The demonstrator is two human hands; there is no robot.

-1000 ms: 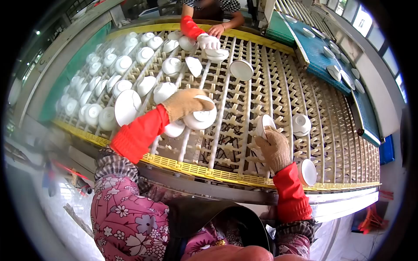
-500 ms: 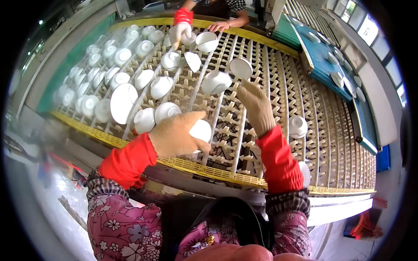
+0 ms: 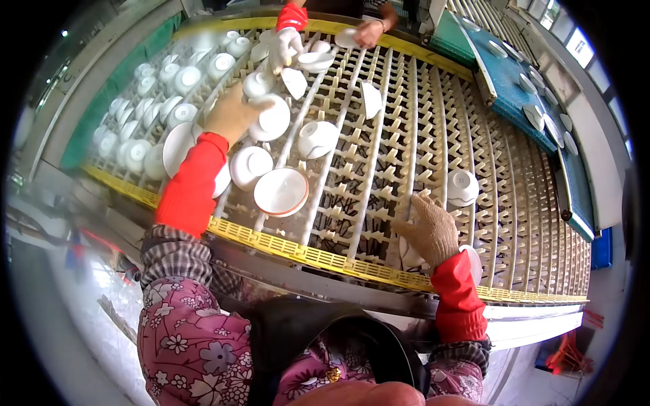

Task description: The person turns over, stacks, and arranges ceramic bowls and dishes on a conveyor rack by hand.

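Observation:
My left hand (image 3: pixel 231 116), in a tan glove with a red cuff, grips the edge of an upside-down white bowl (image 3: pixel 272 119) on the pegged conveyor. Nearby sit an overturned bowl (image 3: pixel 250 167) and an orange-rimmed bowl (image 3: pixel 282 191) with its mouth up. At the front right, my right hand (image 3: pixel 430 229), also gloved, is closed over a white bowl (image 3: pixel 409 254), mostly hidden beneath it. An overturned bowl (image 3: pixel 463 187) is just beyond that hand, and another white piece (image 3: pixel 472 264) shows partly beside its wrist.
The pegged conveyor (image 3: pixel 433 135) has yellow edge strips (image 3: pixel 305 254). Across it, a co-worker's gloved hand (image 3: pixel 287 49) is among bowls and the bare hand (image 3: pixel 369 34) holds one. Many bowls (image 3: pixel 187 80) crowd the left. A blue-green belt (image 3: pixel 509 101) carries dishes at right.
My left hand has moved up and left to another bowl. My right hand has come down and right onto a bowl. The orange-rimmed bowl now shows mouth up; the co-worker's bare hand has lifted a bowl.

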